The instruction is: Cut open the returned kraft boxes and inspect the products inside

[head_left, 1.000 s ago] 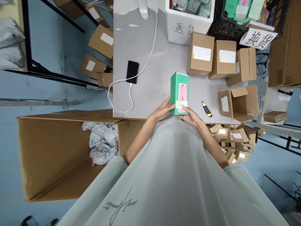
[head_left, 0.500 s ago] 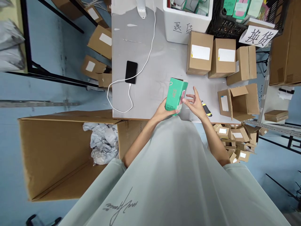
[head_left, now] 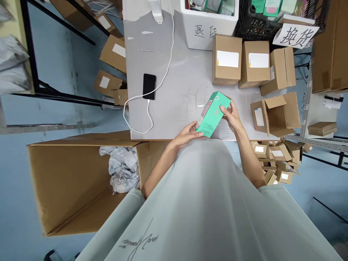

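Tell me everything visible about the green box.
The oblong green box looks like printed card, with lettering on its broad face and a pink picture on the side at left. It slants at the near edge of the table, far end toward the right. The left hand grips its near end, the right hand its far end; whether it is sealed is unclear.

The green box point(head_left: 214, 115) in the grip looks like smooth card with a little shine. Under the grip, the gray tabletop point(head_left: 187, 79) is smooth. Left of it, the phone point(head_left: 149, 85) has glossy black glass. Past the grip, the closed boxes point(head_left: 227, 75) are dull cardboard, the white bin point(head_left: 198, 40) is smooth plastic, and the sign point(head_left: 296, 36) is paper. Nearer than the grip, the shirt point(head_left: 212, 199) is soft, dull cloth.
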`<state>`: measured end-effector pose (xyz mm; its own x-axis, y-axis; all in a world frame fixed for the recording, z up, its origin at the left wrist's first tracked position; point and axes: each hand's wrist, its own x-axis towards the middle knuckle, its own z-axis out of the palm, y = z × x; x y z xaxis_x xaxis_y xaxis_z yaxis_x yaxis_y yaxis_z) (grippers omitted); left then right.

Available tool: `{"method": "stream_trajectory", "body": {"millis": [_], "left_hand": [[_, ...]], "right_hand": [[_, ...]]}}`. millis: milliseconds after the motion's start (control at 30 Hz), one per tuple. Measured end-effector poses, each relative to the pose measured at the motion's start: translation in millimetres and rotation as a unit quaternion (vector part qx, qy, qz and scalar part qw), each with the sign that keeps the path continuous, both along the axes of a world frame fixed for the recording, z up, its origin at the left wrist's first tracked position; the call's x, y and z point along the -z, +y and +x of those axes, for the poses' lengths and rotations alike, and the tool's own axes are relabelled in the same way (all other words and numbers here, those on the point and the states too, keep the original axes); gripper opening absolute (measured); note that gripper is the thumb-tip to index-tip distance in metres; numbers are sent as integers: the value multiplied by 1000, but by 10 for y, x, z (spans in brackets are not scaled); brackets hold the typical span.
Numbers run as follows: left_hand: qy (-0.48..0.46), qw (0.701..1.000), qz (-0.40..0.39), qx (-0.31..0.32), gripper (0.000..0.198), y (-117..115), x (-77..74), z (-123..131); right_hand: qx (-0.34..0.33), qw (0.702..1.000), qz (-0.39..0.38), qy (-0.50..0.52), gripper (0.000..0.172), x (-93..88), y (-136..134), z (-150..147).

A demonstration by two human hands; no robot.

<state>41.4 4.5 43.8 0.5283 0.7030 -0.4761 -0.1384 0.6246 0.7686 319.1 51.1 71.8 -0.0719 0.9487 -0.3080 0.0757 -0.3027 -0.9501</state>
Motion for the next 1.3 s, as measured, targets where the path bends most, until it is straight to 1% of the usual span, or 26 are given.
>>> {"method": "stream_trajectory", "body": {"millis": [67, 200, 333, 400, 433, 500, 567, 633, 700, 767, 833, 933, 1033, 1133, 1200, 1267, 1300], "left_hand": [[15, 1000, 4, -16, 82, -11, -11, 57], [79, 994, 59, -57, 84, -37, 31, 174], [190, 967, 144, -88, 87, -86, 59, 248], [226, 953, 185, -84, 89, -110, 29, 264], [230, 950, 197, -75, 92, -116, 6, 261], [210, 957, 190, -55, 99, -110, -45, 229], [167, 975, 141, -40, 105, -77, -85, 167], [126, 989, 70, -28, 105, -29, -108, 95], [88, 996, 10, 0, 102, 14, -113, 42], [62, 997, -18, 32, 96, 34, -103, 25], [65, 997, -13, 32, 89, 29, -81, 46], [131, 990, 47, -28, 81, -11, -40, 125], [230, 963, 119, -73, 79, -63, -30, 223], [300, 936, 166, -79, 79, -113, -67, 296], [303, 933, 180, -72, 82, -130, -96, 298], [269, 947, 166, -60, 87, -119, -110, 250], [245, 957, 145, -54, 90, -102, -109, 211]], "right_hand": [[-1, 1000, 3, 3, 103, 39, 3, 14], [26, 999, 16, -13, 106, 80, 15, 7], [20, 999, 19, -45, 106, 110, 23, -49], [34, 998, 19, -59, 105, 145, 27, -79], [48, 997, 19, -62, 103, 165, 27, -86], [79, 995, 13, -54, 97, 198, 24, -74], [93, 995, -1, -28, 92, 215, 12, -31], [87, 996, -11, 3, 89, 217, -8, 21], [70, 997, -6, 25, 87, 212, -29, 59], [52, 998, 7, 32, 86, 212, -43, 73], [42, 999, 16, 27, 87, 226, -44, 67], [58, 998, 16, 17, 92, 279, -22, 43], [82, 997, 12, 13, 100, 371, 9, 8], [99, 995, 8, 1, 105, 471, 31, -34], [111, 994, 6, -7, 102, 517, 39, -49], [110, 994, 5, -3, 94, 529, 40, -43], [103, 995, 6, 4, 90, 522, 36, -33]]}}
